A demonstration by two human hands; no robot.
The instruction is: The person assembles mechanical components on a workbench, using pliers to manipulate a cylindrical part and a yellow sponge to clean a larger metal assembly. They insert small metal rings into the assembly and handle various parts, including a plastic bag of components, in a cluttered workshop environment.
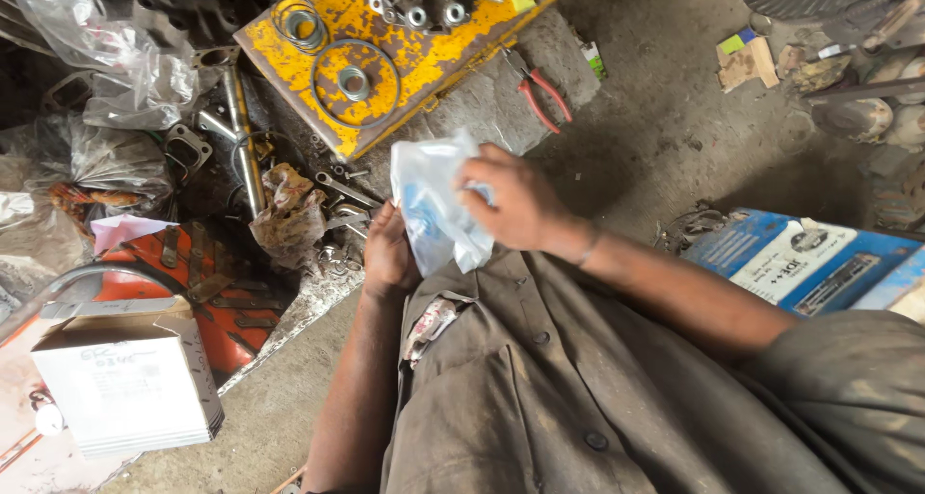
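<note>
You've got one clear plastic bag (436, 205) w/ blue print, held up in front of your chest, just below the yellow plate (385, 46). Left hand (388, 255) is closed on the bag's lower left edge; right hand (511, 203) is clamped over its right side, fingers curled round it. Both hands grip the same bag.

Handling, as I judge it: light, soft, crinkly film, probably slick. It'll sag and slide if you pinch only one corner, so hold it by the edges w/ both hands, as you're doing. Can't tell what's inside; it looks thin, so treat the contents as small and loose.

Count, relative to the yellow plate: 1 bag below it; 1 pair of red-handled pliers (540, 94) just right of it; 1 large wire ring w/ a metal hub (354, 82) on it, plus a smaller coil of rings (301, 22) at its upper left; 1 white cardboard box (130, 383) well below-left; 1 blue box (800, 258) well to the right.
</note>
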